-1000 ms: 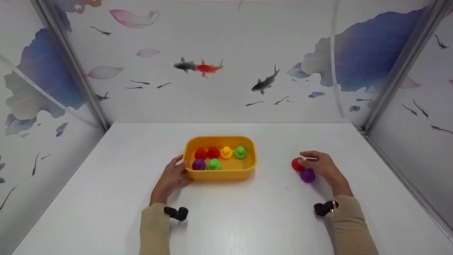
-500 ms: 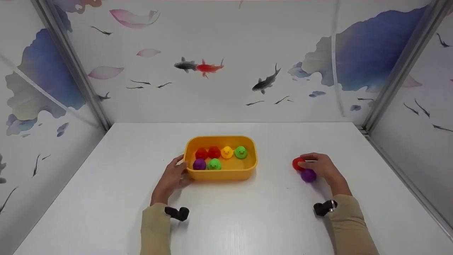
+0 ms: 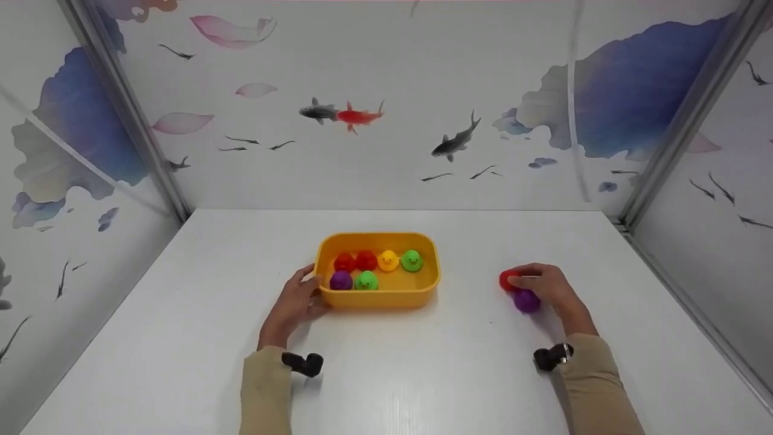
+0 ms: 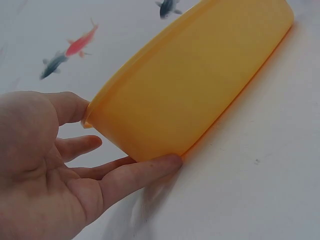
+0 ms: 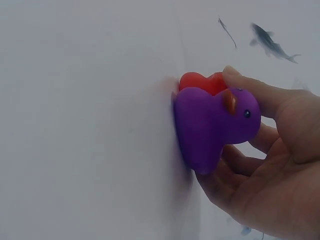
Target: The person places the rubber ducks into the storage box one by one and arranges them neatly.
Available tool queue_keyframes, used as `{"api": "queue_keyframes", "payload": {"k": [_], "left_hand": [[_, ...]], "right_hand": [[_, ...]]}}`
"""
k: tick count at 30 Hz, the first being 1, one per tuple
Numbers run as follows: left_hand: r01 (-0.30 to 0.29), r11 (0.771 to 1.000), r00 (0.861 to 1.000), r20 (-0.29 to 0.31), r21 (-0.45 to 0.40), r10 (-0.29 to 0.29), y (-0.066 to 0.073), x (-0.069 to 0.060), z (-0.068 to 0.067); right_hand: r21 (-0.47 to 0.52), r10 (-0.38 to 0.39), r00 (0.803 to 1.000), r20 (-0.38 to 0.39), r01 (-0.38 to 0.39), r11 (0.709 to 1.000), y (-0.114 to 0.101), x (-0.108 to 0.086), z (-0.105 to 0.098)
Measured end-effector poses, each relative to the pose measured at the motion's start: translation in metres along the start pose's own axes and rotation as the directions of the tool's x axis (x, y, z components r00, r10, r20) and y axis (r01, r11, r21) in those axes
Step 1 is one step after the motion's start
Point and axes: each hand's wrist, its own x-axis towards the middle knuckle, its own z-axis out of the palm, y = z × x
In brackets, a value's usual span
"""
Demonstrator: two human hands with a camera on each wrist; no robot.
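My left hand (image 3: pixel 292 305) holds a yellow plastic bin (image 3: pixel 380 299) at its left front corner; in the left wrist view the thumb lies along the base and a finger touches the rim. Inside the bin sit several toy ducks: two red, a purple duck (image 3: pixel 340 280), a yellow duck (image 3: pixel 388 260) and two green. To the right, my right hand (image 3: pixel 557 291) has its thumb and fingers around a red duck (image 3: pixel 505 279) on the table. Close in front of that stands a second purple duck (image 5: pixel 200 125), which partly hides the red one in the right wrist view.
The white table (image 3: pixel 392 368) is enclosed by a back wall (image 3: pixel 386 181) and side walls printed with fish and petals. Metal posts stand at the back corners. Dark wrist cameras are worn on both wrists.
My right hand has lowered slightly and its fingers have closed around the red duck. The left hand stays at the bin, whose ducks have not moved.
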Motion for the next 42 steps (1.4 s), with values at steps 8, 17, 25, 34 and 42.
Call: {"api": "queue_keyframes", "payload": {"k": [8,17,25,34,42], "left_hand": [[0.005,1.0,1.0,-0.006,0.018,-0.005,0.001,-0.001,0.001],[-0.015,1.0,1.0,0.011,0.014,0.014,0.002,-0.004,0.001],[-0.017,1.0,1.0,0.003,0.021,0.016,0.001,-0.003,0.001],[-0.027,0.999,1.0,0.002,0.027,0.027,0.0,-0.004,0.0],[-0.012,0.999,1.0,-0.009,0.034,0.012,0.001,-0.001,0.002]], "right_hand": [[-0.005,-0.01,1.0,-0.005,0.01,1.0,-0.014,-0.002,-0.001],[-0.007,-0.104,0.995,-0.007,0.104,0.995,-0.029,-0.008,0.005],[-0.037,-0.116,0.993,0.006,0.116,0.993,-0.05,-0.015,0.016],[-0.038,-0.144,0.989,0.034,0.146,0.989,-0.072,-0.018,0.034],[-0.04,-0.133,0.99,0.049,0.135,0.99,-0.085,-0.019,0.049]]}}
